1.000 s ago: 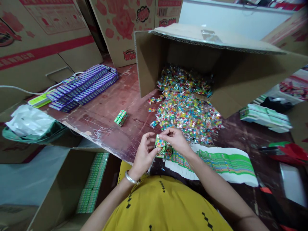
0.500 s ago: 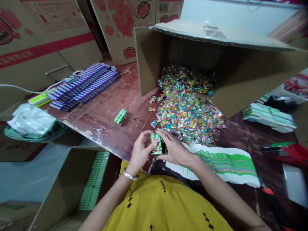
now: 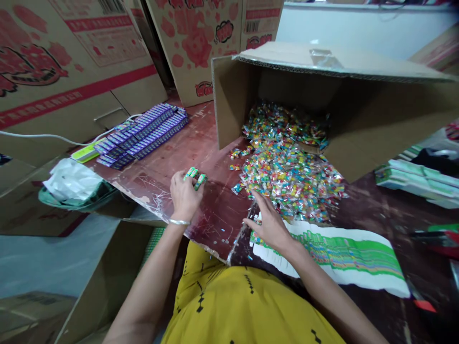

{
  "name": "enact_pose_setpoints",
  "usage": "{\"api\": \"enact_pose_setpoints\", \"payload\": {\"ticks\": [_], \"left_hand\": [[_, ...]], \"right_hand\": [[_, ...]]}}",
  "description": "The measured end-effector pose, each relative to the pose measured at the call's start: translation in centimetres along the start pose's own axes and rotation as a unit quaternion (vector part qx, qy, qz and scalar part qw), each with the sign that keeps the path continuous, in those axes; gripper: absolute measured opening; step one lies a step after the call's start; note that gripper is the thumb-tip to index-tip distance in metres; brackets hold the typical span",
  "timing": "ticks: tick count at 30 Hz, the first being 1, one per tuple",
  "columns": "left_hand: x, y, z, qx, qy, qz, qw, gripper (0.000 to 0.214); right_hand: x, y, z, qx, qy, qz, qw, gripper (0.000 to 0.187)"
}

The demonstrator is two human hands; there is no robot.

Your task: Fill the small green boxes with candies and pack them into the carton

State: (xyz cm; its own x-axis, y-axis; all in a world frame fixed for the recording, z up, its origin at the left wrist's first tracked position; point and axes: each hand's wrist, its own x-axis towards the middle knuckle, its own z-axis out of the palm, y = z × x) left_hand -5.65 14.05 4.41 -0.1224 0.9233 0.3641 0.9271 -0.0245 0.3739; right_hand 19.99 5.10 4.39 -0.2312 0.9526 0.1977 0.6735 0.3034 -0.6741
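My left hand [image 3: 184, 195] rests on the red table with its fingers curled round the small green boxes [image 3: 195, 176], touching them from the near side. My right hand [image 3: 269, 223] lies open with fingers spread, between the pile of colourful wrapped candies [image 3: 290, 174] and a fanned row of flat green-and-white box blanks [image 3: 340, 251]. The candies spill from a large cardboard box [image 3: 322, 64] tipped on its side.
Rows of purple boxes [image 3: 143, 131] lie at the table's far left, beside a green-white power strip [image 3: 85, 153]. A white bag in a green bin [image 3: 73, 184] sits off the left edge. Cartons stand behind. Stacked green blanks [image 3: 412, 177] lie right.
The small green box that both hands held in front of me has gone left with my left hand to the other green boxes. My right hand has let go and spread open.
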Motion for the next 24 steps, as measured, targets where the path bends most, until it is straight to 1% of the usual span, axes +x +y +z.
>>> {"api": "enact_pose_setpoints", "payload": {"ticks": [3, 6, 8, 10, 13, 15, 16, 18, 19, 21, 22, 24], "left_hand": [[2.0, -1.2, 1.7, 0.064, -0.039, -0.027, 0.997, 0.027], [2.8, -1.9, 2.9, 0.084, -0.065, -0.055, 0.993, 0.033], [3.0, -2.3, 3.3, 0.079, -0.07, -0.062, 0.992, 0.039], [3.0, -2.5, 3.2, 0.066, -0.065, -0.048, 0.995, 0.045], [2.2, -1.9, 2.4, 0.03, -0.014, 0.017, 0.999, 0.061], [0.4, -0.3, 1.9, -0.025, 0.009, 0.085, 0.996, 0.073], [-1.0, 0.8, 1.6, -0.067, -0.002, 0.122, 0.99, 0.075], [-4.3, 3.3, 1.5, -0.139, -0.083, 0.195, 0.967, 0.08], [-6.1, 4.5, 1.6, -0.159, -0.134, 0.225, 0.952, 0.083], [-9.2, 6.6, 2.2, -0.179, -0.211, 0.27, 0.922, 0.095], [-10.5, 7.3, 2.6, -0.182, -0.232, 0.273, 0.916, 0.099], [-12.0, 8.0, 3.4, -0.184, -0.249, 0.25, 0.917, 0.103]], "right_hand": [[-0.7, 0.8, -0.7, -0.024, 0.003, 0.035, 0.999, 0.071], [-1.6, 1.7, -1.4, -0.049, 0.009, 0.056, 0.997, 0.064], [-2.2, 2.4, -1.9, -0.064, 0.017, 0.071, 0.995, 0.061], [-2.7, 3.1, -2.6, -0.077, 0.023, 0.087, 0.993, 0.057], [-2.8, 3.9, -3.2, -0.106, 0.009, 0.086, 0.991, 0.039], [-2.6, 4.2, -3.1, -0.139, -0.015, 0.061, 0.988, 0.028], [-2.5, 4.2, -2.9, -0.157, -0.028, 0.047, 0.986, 0.024], [-2.2, 4.2, -2.3, -0.191, -0.047, 0.029, 0.98, 0.022], [-2.0, 4.2, -2.0, -0.206, -0.05, 0.027, 0.977, 0.021], [-1.9, 4.1, -1.5, -0.227, -0.048, 0.03, 0.972, 0.02], [-1.8, 4.1, -1.3, -0.231, -0.045, 0.032, 0.971, 0.019], [-1.8, 4.1, -1.4, -0.228, -0.041, 0.025, 0.973, 0.019]]}}
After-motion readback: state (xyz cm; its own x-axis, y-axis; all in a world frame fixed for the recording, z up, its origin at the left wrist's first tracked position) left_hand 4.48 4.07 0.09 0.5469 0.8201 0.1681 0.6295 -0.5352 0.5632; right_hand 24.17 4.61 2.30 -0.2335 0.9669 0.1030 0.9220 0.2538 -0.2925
